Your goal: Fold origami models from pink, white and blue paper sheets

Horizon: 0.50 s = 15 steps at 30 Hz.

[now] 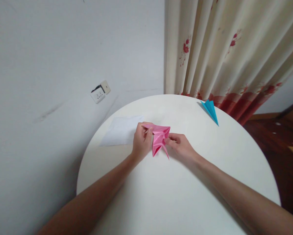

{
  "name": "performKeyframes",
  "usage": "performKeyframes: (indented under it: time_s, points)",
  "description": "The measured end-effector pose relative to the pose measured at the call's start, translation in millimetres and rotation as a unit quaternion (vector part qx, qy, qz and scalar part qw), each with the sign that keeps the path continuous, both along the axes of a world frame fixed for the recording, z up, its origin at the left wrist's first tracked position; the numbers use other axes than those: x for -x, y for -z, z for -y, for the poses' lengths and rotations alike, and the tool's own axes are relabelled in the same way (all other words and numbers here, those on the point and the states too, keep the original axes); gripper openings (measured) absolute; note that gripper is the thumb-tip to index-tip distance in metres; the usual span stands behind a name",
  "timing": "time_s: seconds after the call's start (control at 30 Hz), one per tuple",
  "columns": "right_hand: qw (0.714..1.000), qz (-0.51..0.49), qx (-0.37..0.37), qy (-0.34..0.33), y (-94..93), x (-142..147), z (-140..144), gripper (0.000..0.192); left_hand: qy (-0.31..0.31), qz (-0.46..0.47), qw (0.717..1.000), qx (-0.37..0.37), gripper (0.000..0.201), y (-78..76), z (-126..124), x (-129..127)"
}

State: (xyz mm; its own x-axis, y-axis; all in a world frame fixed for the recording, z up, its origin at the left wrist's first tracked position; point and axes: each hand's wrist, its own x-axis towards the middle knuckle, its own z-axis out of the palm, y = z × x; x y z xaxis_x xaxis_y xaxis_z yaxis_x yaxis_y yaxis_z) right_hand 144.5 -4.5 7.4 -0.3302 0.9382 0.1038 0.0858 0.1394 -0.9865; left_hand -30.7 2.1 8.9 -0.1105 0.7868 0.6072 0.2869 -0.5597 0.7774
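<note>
one left hand [141, 140] and one right hand [182, 145] grasp pink paper [158, 139] with room before the table rim [166, 96].

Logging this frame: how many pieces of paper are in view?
3: pink folded paper between the left hand and right hand; a white sheet lying partly behind the left hand; blue folded paper on the table, at far right. More could be hidden beneath the sheet.

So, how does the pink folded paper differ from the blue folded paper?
The pink folded paper is held by the left hand and right hand; the blue folded paper lies untouched on the table. The pink one spreads into several flaps; the blue one narrows to one sharp tip. Both are folded.
</note>
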Motion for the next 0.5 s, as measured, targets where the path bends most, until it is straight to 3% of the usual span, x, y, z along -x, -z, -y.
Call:
performKeyframes:
  time_s: [0.1,0.2,0.37,0.5]
  points:
    - [0.998,-0.047,0.035,-0.008,11.7,5.8,1.1,0.024,0.028,0.012,1.000,-0.004,0.014,-2.0,2.6,-4.1]
    - [0.996,-0.058,0.038,0.052,19.0,7.7,0.2,0.027,0.062,0.056,0.996,0.040,0.020,-0.7,5.0,-9.4]
    - [0.989,-0.051,0.026,0.140,13.2,2.2,-2.5,0.023,0.116,0.087,0.985,0.097,0.036,4.1,9.9,-17.3]
    - [0.986,-0.075,0.037,0.144,8.1,-0.5,-2.2,0.022,0.152,0.061,0.978,0.130,0.032,5.2,11.0,-18.2]
